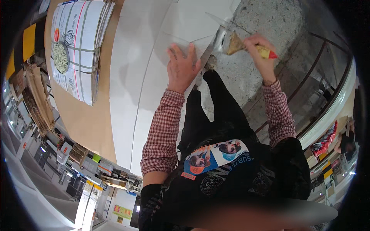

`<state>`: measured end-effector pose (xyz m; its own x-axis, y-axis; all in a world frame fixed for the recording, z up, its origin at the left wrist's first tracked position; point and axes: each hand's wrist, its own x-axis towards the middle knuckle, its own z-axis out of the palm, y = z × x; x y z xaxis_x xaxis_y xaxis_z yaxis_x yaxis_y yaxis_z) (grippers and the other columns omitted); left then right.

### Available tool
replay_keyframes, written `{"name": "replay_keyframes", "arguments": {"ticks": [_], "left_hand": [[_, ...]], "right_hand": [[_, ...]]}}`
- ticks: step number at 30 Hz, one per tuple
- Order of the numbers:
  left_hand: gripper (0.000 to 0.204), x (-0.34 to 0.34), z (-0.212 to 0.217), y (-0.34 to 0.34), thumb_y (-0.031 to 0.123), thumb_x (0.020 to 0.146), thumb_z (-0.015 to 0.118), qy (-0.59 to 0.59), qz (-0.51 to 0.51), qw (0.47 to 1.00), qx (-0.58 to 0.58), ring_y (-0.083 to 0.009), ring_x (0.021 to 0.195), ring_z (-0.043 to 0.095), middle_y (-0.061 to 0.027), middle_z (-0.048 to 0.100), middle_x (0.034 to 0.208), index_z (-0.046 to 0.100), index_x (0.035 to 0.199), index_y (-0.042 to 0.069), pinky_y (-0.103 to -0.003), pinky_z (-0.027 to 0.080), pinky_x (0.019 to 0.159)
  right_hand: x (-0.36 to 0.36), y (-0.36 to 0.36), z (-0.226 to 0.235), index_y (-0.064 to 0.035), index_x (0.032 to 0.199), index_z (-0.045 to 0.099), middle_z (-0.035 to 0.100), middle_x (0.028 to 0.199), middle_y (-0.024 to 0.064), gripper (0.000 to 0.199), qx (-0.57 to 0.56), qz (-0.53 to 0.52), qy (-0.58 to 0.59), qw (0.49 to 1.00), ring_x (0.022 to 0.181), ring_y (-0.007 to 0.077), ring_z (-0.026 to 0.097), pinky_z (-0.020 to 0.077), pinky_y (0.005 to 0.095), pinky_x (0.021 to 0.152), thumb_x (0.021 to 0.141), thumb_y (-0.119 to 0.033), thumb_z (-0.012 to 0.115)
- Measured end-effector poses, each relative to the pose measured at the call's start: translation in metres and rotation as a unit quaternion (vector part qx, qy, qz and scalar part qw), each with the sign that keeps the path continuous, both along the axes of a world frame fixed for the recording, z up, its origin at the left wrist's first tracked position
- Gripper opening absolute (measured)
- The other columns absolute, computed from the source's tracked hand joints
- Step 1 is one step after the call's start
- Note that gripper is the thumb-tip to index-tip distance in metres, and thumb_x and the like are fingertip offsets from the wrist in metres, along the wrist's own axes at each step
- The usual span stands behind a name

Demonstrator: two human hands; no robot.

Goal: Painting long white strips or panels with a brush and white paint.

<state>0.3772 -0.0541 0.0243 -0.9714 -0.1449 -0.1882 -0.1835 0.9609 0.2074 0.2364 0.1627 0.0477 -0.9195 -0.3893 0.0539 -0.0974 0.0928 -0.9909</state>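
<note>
My right hand (260, 48) is closed round the yellow, red-tipped handle of what looks like a flat paintbrush (233, 43). Its tan shoulder widens to a shiny silvery band, and its working end, pointing left, is blurred. That end is beside the edge of a large white sheet (129, 57), just right of my left hand (183, 67). My left hand lies palm down on the sheet with its fingers spread, holding nothing. Thin, clear curved shapes (227, 23) show near the brush; I cannot tell whether they are film or blur.
Left of the sheet, a strapped bundle of flat printed white cartons (83, 52) rests on brown board (83, 123). Grey concrete floor (269, 17) lies right of the sheet's edge. A black-and-yellow striped barrier (29, 42) stands far left. A curved, film-like pale edge (331, 115) runs along the right.
</note>
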Motion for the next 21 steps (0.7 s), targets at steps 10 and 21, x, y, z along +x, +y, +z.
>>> {"name": "replay_keyframes", "arguments": {"ticks": [10, 21], "left_hand": [[0.052, 0.002, -0.004, -0.002, 0.036, 0.086, 0.057, 0.022, -0.020, 0.999, -0.017, -0.0524, 0.109, 0.045, -0.0359, 0.039, 0.125, 0.045, 0.133, 0.017, -0.046, 0.054, 0.066], [0.048, 0.002, -0.009, -0.004, 0.036, 0.088, 0.052, 0.052, -0.025, 0.998, -0.032, -0.0560, 0.104, 0.049, -0.0368, 0.043, 0.122, 0.047, 0.132, 0.018, -0.049, 0.054, 0.064]], "right_hand": [[0.018, -0.005, 0.008, 0.0026, 0.075, 0.058, 0.059, 0.074, 0.0052, 0.008, 0.033, -0.036, 0.038, 0.998, 0.069, 0.0121, 0.055, 0.0439, 0.0252, 0.063, 0.080, 0.004, 0.064], [0.049, -0.013, 0.011, 0.0016, 0.073, 0.056, 0.060, 0.072, 0.0066, 0.010, 0.074, -0.057, 0.101, 0.990, 0.067, 0.0149, 0.057, 0.0444, 0.0252, 0.062, 0.078, 0.006, 0.064]]}}
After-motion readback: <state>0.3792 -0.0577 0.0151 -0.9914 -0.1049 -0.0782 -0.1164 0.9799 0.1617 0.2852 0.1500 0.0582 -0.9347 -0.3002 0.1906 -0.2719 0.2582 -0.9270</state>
